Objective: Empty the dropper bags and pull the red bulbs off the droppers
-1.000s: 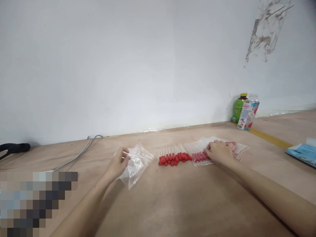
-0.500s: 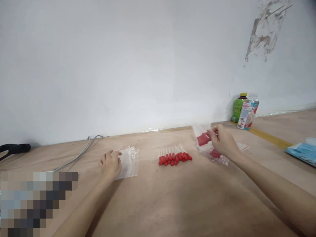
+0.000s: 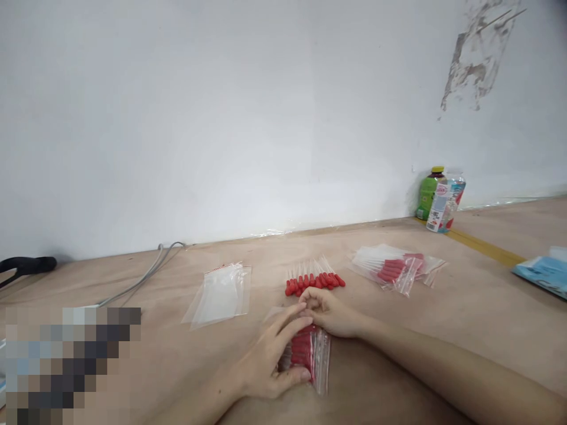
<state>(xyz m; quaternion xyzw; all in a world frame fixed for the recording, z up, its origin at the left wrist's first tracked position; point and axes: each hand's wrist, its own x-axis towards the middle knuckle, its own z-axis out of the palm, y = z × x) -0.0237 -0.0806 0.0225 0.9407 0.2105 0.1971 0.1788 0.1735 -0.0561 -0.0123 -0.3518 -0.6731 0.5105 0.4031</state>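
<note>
Close in front of me, a clear zip-lock bag (image 3: 322, 360) with several red-tipped sticks inside lies between my hands. My left hand (image 3: 272, 348) grips it from the left, fingers over its top and thumb on its lower part. At the bag's upper edge, the curled fingers of my right hand (image 3: 325, 310) pinch it; the exact contact is partly hidden. Just beyond my hands lies a row of loose white sticks with red bulb ends (image 3: 312, 280). A few flat zip-lock bags (image 3: 219, 295) with nothing visible in them overlap on the left.
To the right lie filled zip-lock bags (image 3: 392, 268) of red-tipped sticks. Against the wall stand a green bottle (image 3: 426, 195) and a printed clear bottle (image 3: 445, 203). A blue packet (image 3: 543, 274) is at far right; a grey cable (image 3: 142, 274) and black handle-like object (image 3: 29, 267) are left.
My right hand has brought a filled bag from the right pile to the front centre. My left hand has left the flat bags and moved right onto the filled bag.
</note>
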